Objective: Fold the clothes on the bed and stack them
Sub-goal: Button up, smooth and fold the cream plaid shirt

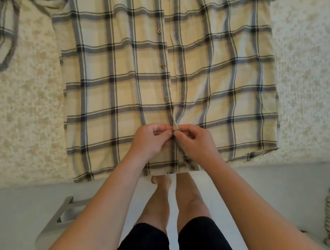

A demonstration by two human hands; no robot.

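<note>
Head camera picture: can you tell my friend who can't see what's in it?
Two hands, left and right, pinch the front opening of a plaid shirt spread flat on a bed, near its bottom hem. The buttons above look undone.

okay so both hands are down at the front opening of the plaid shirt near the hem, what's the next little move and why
Probably finish fastening that low button. The left hand and right hand pinch the two front edges of the cream and grey plaid button-up shirt together near the hem, while the buttons above lie beside an open placket. The shirt already lies flat on the speckled beige bedspread, so closing it should steady it for folding.
</note>
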